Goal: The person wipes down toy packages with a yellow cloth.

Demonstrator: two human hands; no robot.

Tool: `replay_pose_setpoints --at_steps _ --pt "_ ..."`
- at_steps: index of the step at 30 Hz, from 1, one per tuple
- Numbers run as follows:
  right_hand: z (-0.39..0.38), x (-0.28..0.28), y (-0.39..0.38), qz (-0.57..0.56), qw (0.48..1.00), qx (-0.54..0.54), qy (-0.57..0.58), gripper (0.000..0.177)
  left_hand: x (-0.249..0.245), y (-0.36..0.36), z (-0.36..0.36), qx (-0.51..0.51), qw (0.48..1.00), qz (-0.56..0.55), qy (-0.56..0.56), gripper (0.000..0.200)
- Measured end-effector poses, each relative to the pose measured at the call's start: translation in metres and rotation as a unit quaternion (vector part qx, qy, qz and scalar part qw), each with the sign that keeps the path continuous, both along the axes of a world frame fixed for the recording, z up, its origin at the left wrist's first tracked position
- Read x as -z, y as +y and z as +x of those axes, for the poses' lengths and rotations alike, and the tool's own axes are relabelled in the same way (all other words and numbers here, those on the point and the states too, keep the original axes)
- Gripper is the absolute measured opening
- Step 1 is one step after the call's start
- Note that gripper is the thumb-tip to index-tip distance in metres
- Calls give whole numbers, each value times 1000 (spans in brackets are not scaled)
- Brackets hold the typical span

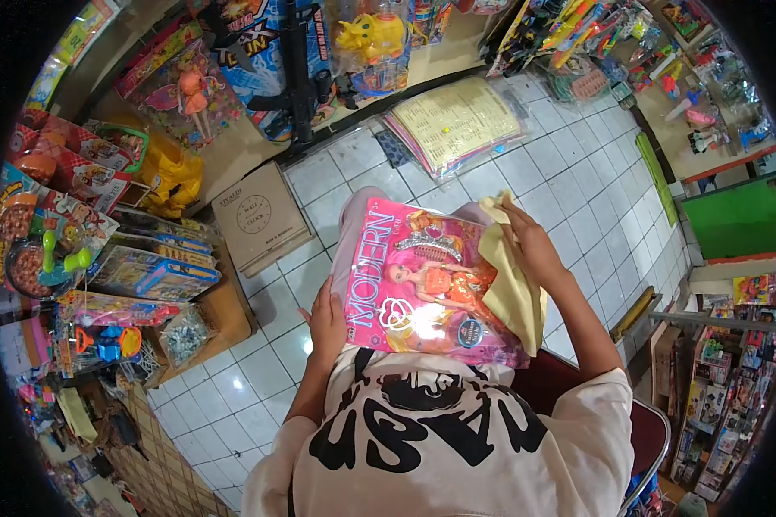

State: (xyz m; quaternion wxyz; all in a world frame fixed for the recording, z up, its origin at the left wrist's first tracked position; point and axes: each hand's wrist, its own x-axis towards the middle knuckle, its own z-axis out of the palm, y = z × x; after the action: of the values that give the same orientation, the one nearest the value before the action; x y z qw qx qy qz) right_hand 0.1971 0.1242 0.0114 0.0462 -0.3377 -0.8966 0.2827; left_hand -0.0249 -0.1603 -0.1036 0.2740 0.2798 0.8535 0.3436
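A pink doll package [375, 267] with a doll in an orange dress under shiny clear plastic lies across my lap. My left hand [326, 320] rests against its left edge, fingers apart, with the thumb sticking out to the side. At the right, my right hand [522, 234] holds the upper part of a yellow cloth [517, 297], its fingers bent over the top. The cloth hangs over the right side of the package and covers part of it.
Stacked papers in plastic [457, 125] lie on the tiled floor ahead. A cardboard clock box [259, 211] and shelved toys [147, 267] stand at the left. Hanging toys [293, 69] line the wall. A red chair [651, 439] is under me.
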Motion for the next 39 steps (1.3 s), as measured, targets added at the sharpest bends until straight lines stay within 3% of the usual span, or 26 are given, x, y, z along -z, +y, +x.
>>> replay_pose_setpoints --at_steps 4,7,8,12,16,19,20,23,27,30,37,39 --pt "-33 -5 -14 47 993 -112 -6 46 1 0 0 -3 1000 -2 2 42" --pt "-54 30 -37 66 981 -170 -66 53 1 -2 0 -5 1000 -3 -3 42" --pt "-55 41 -48 167 964 -191 -79 54 2 -3 0 -5 1000 -1 -3 41" --pt "-44 29 -63 159 960 -231 -20 50 3 -3 -1 -10 1000 -5 1 41" --pt "-24 19 -75 123 904 -408 17 46 5 -2 -1 1 1000 -1 1 41" --pt "-6 14 -81 2 889 -458 29 44 5 -2 -2 4 1000 0 5 41" --pt "-2 12 -77 55 855 -515 36 43 5 -2 -1 2 1000 -1 5 41" --pt "-4 -5 -63 68 869 -488 43 43 1 -1 0 -4 1000 -6 3 41" --pt "-33 -6 -33 205 946 -249 -14 49 0 0 0 -5 1000 0 2 41" --pt "-43 9 -31 151 971 -131 -133 59 4 -2 -1 -1 1000 4 4 41" --pt "-26 19 -66 91 985 -141 -29 61 5 -2 0 -5 1000 -1 18 41" --pt "-15 17 -73 162 969 -180 -47 57 6 -1 1 -6 999 20 40 40"
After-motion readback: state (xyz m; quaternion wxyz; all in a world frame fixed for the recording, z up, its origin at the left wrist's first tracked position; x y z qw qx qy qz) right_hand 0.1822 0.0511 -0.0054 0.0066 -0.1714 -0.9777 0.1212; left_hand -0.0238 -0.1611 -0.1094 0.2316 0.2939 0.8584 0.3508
